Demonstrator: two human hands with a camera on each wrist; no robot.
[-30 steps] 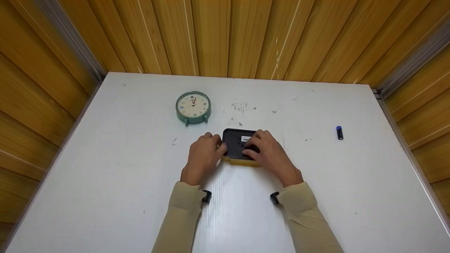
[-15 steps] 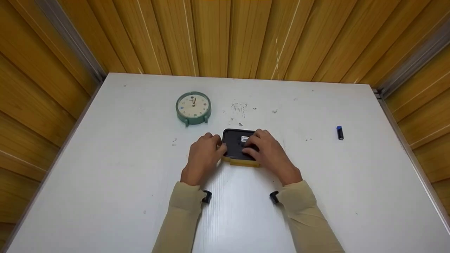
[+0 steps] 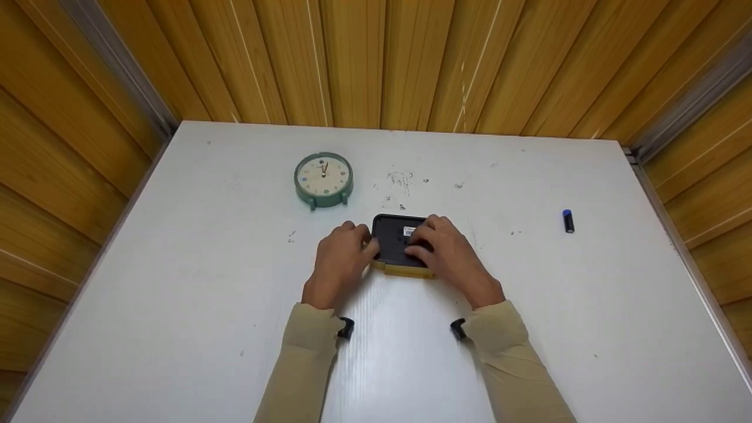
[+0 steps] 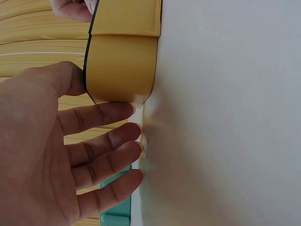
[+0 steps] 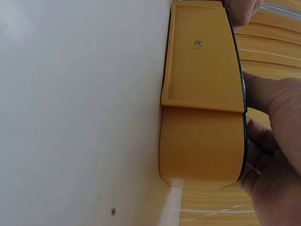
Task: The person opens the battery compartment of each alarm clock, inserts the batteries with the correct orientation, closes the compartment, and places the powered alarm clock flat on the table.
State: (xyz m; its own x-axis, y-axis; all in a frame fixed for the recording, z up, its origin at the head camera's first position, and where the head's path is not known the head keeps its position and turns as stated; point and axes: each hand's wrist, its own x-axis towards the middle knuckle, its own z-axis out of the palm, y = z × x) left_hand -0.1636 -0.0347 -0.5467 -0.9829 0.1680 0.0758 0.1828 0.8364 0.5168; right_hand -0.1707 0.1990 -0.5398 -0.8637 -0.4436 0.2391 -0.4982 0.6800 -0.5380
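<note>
A yellow box-shaped device [image 5: 202,146] with a black panel [image 3: 390,239] and a small white label lies panel up on the white table. My left hand [image 3: 341,255] holds its left end. In the left wrist view, the thumb is on the black edge and the index finger against the yellow side [image 4: 123,66]; the other fingers spread below. Bent over the panel's right part is my right hand [image 3: 449,252], thumb and fingertips at the black surface. Whether it pinches something there I cannot tell; the hand covers that spot.
A green round clock [image 3: 324,176] lies face up beyond my left hand. Far to the right is a black battery [image 3: 568,221] with a blue end. Wood-grain panels [image 3: 405,64] rise behind the white table [image 3: 194,282] and at both sides.
</note>
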